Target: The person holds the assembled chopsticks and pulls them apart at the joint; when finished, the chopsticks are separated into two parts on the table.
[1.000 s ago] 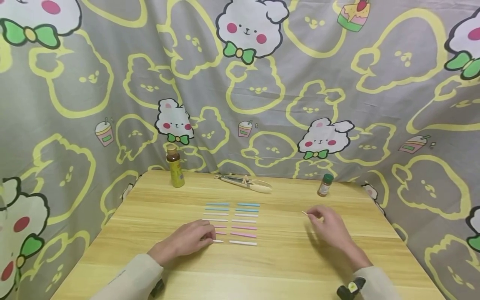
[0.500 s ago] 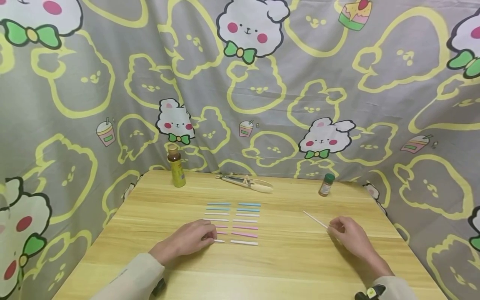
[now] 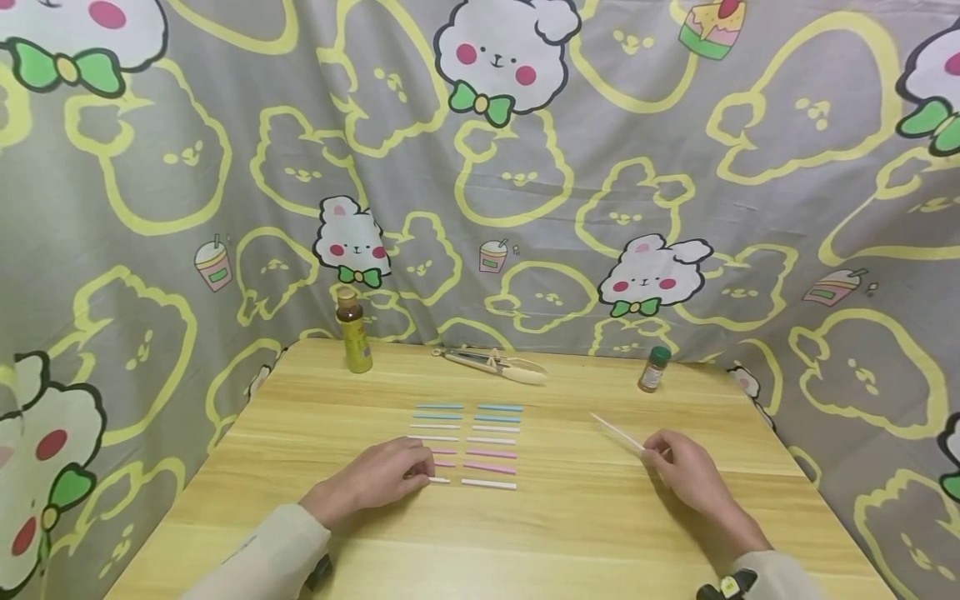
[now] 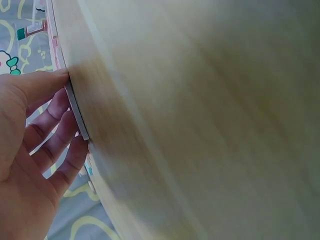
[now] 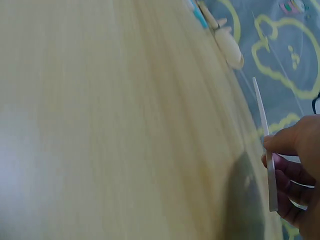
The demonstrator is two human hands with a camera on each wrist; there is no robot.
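Note:
Two columns of thin sticks lie on the table in blue, white and pink rows. At the near end of the left column, my left hand (image 3: 375, 475) holds a white stick (image 4: 76, 110) between thumb and fingertips, at the table surface; much of that stick is hidden in the head view. To its right lies another white stick (image 3: 489, 484). Off to the right of the columns, my right hand (image 3: 682, 467) pinches a white stick (image 3: 617, 432) near its lower end. That stick points up and left, as the right wrist view also shows along the fingers (image 5: 282, 140).
Along the back of the wooden table (image 3: 570, 533) stand a yellow-green bottle (image 3: 356, 337) and a small green-capped jar (image 3: 654, 371). Metal tongs (image 3: 491, 365) with pale tips lie between them. A patterned curtain (image 3: 420, 183) hangs behind and at the sides.
My right hand has shifted rightward along its stick, exposing more of it, then come slightly back left with the stick. My left hand has stayed in place.

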